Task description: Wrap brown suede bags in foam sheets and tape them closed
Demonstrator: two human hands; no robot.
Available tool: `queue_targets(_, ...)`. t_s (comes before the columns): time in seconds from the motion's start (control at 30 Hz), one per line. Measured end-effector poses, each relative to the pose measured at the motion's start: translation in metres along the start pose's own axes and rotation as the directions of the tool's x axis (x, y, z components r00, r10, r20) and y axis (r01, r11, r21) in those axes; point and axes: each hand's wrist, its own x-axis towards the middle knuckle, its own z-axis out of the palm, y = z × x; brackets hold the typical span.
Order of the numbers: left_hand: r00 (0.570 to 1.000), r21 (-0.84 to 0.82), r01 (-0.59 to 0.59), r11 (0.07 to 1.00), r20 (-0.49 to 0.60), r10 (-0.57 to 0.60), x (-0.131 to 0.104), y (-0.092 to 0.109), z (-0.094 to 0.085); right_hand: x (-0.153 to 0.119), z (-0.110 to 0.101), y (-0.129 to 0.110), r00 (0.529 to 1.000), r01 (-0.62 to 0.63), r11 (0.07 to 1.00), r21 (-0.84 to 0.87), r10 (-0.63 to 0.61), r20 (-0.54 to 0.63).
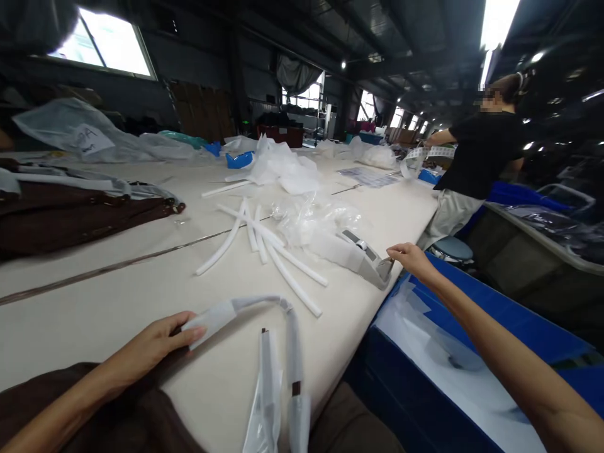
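The left hand (165,341) pinches the wrapped strap (292,343), which arches rightward over the bench (346,311), while the right hand (409,259), fingertips together, on what I cannot tell, is nearer the tape dispenser (370,258), whose long axis slants toward it.

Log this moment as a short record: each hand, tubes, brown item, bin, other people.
left hand: gripping a white-wrapped strap
right hand: fingertips together at the near end of the tape dispenser; anything pinched is too small to tell
tubes: white, loosely crossed on the table
brown item: far left, partly wrapped
bin: blue, right of table, white sheeting inside
people: one co-worker, black top
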Motion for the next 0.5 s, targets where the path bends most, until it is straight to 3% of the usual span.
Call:
queue_targets(0.27, 1.000, -0.046, -0.007, 0.999, 0.000, 0.007, -0.006, 0.011, 0.000, 0.014, 0.005, -0.004, 0.981, -0.172, 0.983, 0.063, 0.165, 0.105)
queue_targets(0.5, 1.000, -0.058, -0.003, 0.998, -0.006, 0.003, -0.005, 0.008, -0.002, 0.010, 0.001, -0.006, 0.986, -0.166, 0.968, 0.190, 0.162, 0.036)
